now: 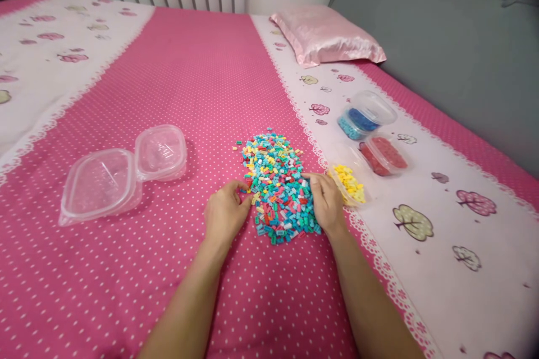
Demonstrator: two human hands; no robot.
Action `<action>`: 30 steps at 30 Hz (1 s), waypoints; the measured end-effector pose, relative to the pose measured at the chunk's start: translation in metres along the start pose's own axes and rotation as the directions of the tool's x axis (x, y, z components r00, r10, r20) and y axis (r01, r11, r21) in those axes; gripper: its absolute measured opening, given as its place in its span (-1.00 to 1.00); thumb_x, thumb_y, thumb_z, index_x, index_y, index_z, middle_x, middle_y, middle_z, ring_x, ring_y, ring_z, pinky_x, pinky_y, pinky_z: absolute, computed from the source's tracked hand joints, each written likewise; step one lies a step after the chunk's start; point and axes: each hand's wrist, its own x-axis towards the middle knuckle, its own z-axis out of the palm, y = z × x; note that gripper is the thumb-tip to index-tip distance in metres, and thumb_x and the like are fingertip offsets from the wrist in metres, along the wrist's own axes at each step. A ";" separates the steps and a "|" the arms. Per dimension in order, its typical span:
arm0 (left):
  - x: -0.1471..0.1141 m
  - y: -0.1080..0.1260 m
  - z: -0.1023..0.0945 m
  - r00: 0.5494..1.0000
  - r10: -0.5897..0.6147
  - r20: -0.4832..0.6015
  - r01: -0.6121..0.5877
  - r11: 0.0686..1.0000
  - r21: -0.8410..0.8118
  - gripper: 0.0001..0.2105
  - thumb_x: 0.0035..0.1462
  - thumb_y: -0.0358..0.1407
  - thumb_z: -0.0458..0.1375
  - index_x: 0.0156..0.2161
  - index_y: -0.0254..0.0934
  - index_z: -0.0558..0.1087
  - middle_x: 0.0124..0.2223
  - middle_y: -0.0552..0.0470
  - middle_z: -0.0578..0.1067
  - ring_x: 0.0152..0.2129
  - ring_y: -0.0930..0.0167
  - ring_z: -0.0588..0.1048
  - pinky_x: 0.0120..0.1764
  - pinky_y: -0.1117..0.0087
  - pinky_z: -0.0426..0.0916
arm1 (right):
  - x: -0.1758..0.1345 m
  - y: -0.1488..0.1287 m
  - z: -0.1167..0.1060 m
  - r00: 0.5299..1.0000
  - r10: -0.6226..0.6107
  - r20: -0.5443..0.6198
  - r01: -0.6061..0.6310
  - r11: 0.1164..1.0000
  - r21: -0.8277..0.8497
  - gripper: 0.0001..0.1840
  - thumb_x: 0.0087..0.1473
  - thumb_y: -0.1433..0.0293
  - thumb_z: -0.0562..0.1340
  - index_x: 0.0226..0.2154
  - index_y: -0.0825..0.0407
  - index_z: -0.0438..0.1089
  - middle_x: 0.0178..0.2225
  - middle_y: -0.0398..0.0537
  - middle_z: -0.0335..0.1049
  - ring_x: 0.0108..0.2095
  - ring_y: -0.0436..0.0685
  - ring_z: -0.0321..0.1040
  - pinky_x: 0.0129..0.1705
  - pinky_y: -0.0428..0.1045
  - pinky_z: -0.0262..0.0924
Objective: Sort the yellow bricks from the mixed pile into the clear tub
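A heap of small plastic building bricks (278, 179) in blue, teal, yellow, red, pink and white lies on the bed. At its left edge is my left hand (225, 210), thumb and fingers drawn together beside a few bricks. A pale yellow brick (255, 198) shows by the thumb tip; what the fingers hold, if anything, is too small to tell. My right hand (327, 202) rests against the heap's right side, its fingers curled and the index fingertip touching bricks. Just right of that hand, an open clear tub (365, 174) contains yellow bricks (348, 184).
Clear containers with red bricks (384, 154) and blue bricks (356, 122) stand farther right. Two clear plastic containers (101, 185) (161, 151) lie on the left. A pink pillow (328, 33) sits at the back on the dotted bedspread (189, 78), near the grey headboard (442, 39).
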 end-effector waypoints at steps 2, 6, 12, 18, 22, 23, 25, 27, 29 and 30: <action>-0.001 0.000 0.003 1.000 0.005 -0.026 -0.003 0.999 0.054 -0.88 -0.04 -0.27 0.20 -0.33 -0.17 0.49 -0.66 0.14 0.32 -0.69 0.40 0.27 -0.56 0.43 -0.04 | 0.000 0.000 0.000 1.000 0.001 0.002 -0.001 1.000 -0.002 -0.57 0.26 0.23 -0.07 -0.22 0.02 0.47 -0.19 0.03 0.49 -0.12 0.16 0.37 -0.01 0.12 0.19; -0.001 0.000 0.005 0.998 -0.003 -0.064 0.008 0.997 0.080 -0.91 0.01 -0.27 0.17 -0.33 -0.16 0.49 -0.66 0.13 0.31 -0.67 0.39 0.27 -0.53 0.42 -0.07 | 0.000 0.000 0.000 1.000 -0.002 -0.003 0.002 1.000 0.001 -0.57 0.26 0.22 -0.07 -0.22 0.00 0.47 -0.19 0.02 0.50 -0.12 0.16 0.37 -0.01 0.12 0.19; 0.002 -0.001 0.005 0.992 -0.124 -0.028 0.095 0.873 -0.478 -0.91 -0.12 -0.29 0.24 -0.44 -0.21 0.43 -0.71 0.21 0.18 -0.74 0.50 0.09 -0.59 0.45 -0.15 | 0.000 0.001 0.000 1.000 0.007 -0.003 -0.007 1.000 0.008 -0.56 0.26 0.21 -0.07 -0.22 0.00 0.47 -0.20 0.02 0.50 -0.11 0.17 0.37 0.00 0.14 0.20; 0.003 0.010 -0.004 0.982 -0.160 0.102 0.175 0.565 -0.806 -0.92 -0.07 -0.28 0.04 -0.42 -0.20 0.22 -0.65 0.26 0.08 -0.77 0.56 -0.01 -0.66 0.51 -0.11 | 0.000 0.001 0.000 1.000 0.004 0.001 -0.004 1.000 0.010 -0.56 0.26 0.22 -0.06 -0.22 0.02 0.47 -0.19 0.03 0.49 -0.11 0.17 0.37 0.01 0.13 0.19; 0.002 0.013 -0.015 0.932 -0.102 0.349 0.359 0.105 -0.928 -0.97 -0.10 -0.38 0.00 -0.46 -0.27 0.26 -0.62 0.18 0.16 -0.76 0.60 0.03 -0.68 0.57 -0.07 | 0.000 0.001 0.000 1.000 0.010 0.004 -0.010 1.000 0.016 -0.57 0.26 0.22 -0.07 -0.22 0.01 0.47 -0.19 0.02 0.49 -0.11 0.16 0.37 0.00 0.13 0.20; 0.002 0.013 -0.017 0.916 -0.094 0.389 0.392 0.014 -0.920 -0.94 -0.08 -0.38 -0.02 -0.46 -0.29 0.29 -0.61 0.14 0.21 -0.76 0.61 0.05 -0.68 0.59 -0.06 | 0.000 0.001 0.000 1.000 0.012 0.005 -0.012 1.000 0.017 -0.57 0.26 0.22 -0.07 -0.21 0.01 0.47 -0.19 0.02 0.49 -0.11 0.16 0.37 0.00 0.13 0.20; 0.003 0.013 -0.019 0.892 -0.105 0.439 0.434 -0.071 -0.898 -0.86 -0.01 -0.38 -0.06 -0.47 -0.32 0.33 -0.58 0.07 0.29 -0.76 0.62 0.07 -0.70 0.60 -0.02 | 0.000 0.001 0.000 1.000 0.010 0.005 -0.010 1.000 0.016 -0.56 0.26 0.23 -0.07 -0.21 0.01 0.47 -0.19 0.02 0.49 -0.11 0.16 0.37 0.00 0.12 0.19; 0.004 0.013 -0.020 0.872 -0.120 0.474 0.462 -0.117 -0.879 -0.77 0.07 -0.36 -0.10 -0.48 -0.36 0.36 -0.55 0.01 0.34 -0.76 0.62 0.08 -0.72 0.61 0.02 | 0.000 0.001 0.000 1.000 0.004 0.004 -0.004 1.000 0.012 -0.56 0.27 0.23 -0.07 -0.21 0.02 0.47 -0.19 0.03 0.49 -0.11 0.15 0.37 0.00 0.11 0.19; 0.005 0.014 -0.020 0.860 -0.134 0.493 0.475 -0.146 -0.868 -0.69 0.15 -0.34 -0.14 -0.46 -0.39 0.40 -0.52 -0.04 0.39 -0.75 0.61 0.14 -0.72 0.62 0.09 | -0.001 0.001 0.000 1.000 -0.001 0.004 0.001 1.000 0.009 -0.56 0.27 0.24 -0.07 -0.21 0.04 0.47 -0.19 0.03 0.49 -0.11 0.15 0.37 0.01 0.11 0.18; 0.005 0.014 -0.020 0.855 -0.135 0.500 0.480 -0.155 -0.863 -0.66 0.19 -0.33 -0.15 -0.44 -0.40 0.42 -0.50 -0.06 0.41 -0.73 0.60 0.18 -0.72 0.63 0.12 | -0.001 0.001 0.000 1.000 -0.003 0.005 0.003 1.000 0.009 -0.57 0.27 0.24 -0.07 -0.20 0.04 0.47 -0.19 0.03 0.49 -0.11 0.15 0.37 0.01 0.11 0.18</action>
